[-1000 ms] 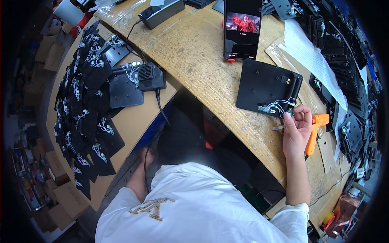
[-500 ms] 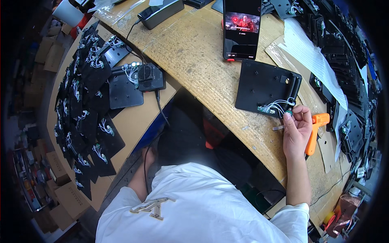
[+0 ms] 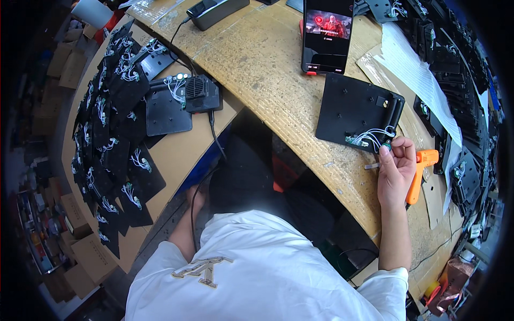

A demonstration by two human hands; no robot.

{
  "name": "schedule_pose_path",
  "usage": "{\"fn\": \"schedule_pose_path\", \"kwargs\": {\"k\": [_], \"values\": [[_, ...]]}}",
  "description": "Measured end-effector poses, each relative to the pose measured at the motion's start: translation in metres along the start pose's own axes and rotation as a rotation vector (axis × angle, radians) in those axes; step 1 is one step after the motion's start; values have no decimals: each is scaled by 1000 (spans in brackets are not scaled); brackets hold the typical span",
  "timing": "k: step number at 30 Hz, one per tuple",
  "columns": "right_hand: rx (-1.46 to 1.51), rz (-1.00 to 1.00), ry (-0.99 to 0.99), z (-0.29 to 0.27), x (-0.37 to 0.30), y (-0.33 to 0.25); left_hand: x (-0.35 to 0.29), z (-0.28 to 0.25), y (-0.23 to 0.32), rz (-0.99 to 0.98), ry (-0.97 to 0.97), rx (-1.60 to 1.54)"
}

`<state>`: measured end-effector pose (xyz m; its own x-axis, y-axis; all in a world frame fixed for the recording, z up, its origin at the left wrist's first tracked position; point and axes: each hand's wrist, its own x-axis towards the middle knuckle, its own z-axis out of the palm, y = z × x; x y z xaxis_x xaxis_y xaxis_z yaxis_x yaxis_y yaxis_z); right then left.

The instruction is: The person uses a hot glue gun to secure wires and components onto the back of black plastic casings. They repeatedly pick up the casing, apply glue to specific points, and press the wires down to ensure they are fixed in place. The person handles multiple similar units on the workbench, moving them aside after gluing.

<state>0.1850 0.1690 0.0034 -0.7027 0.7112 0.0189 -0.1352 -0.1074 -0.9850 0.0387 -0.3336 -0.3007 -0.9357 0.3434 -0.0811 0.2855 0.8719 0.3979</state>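
My right hand [image 3: 396,168] is at the near right corner of a black plastic panel [image 3: 353,109] on the table. Its thumb and index finger pinch a small green circuit board [image 3: 384,147] with white wires [image 3: 369,136] running to the panel. A short flat metallic strip [image 3: 371,166] sticks out beside the palm; whether it is gripped I cannot tell. Right next to this hand lies an orange glue gun [image 3: 420,174]. My left hand [image 3: 198,198] hangs low beside my leg, its fingers hidden.
A phone [image 3: 326,37] stands behind the panel. On the left, a pile of black wired panels [image 3: 120,128] covers cardboard, beside a black boxy device [image 3: 203,95] with a cable. More black parts [image 3: 450,59] crowd the right. A grey box [image 3: 217,13] is at the back.
The view has shifted slightly, so the table things appear a little further right and higher. My right hand keeps its pinch on the circuit board at the panel's corner.
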Motion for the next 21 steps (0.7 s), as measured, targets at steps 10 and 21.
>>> {"fn": "schedule_pose_path", "kwargs": {"k": [10, 21], "values": [[-88, -18, 13, -1, 5, 10, 3, -56, 29, -670, -402, -423], [-30, -45, -110, -46, 15, 18, -31, -134, 74, -509, -266, -1711]]}}
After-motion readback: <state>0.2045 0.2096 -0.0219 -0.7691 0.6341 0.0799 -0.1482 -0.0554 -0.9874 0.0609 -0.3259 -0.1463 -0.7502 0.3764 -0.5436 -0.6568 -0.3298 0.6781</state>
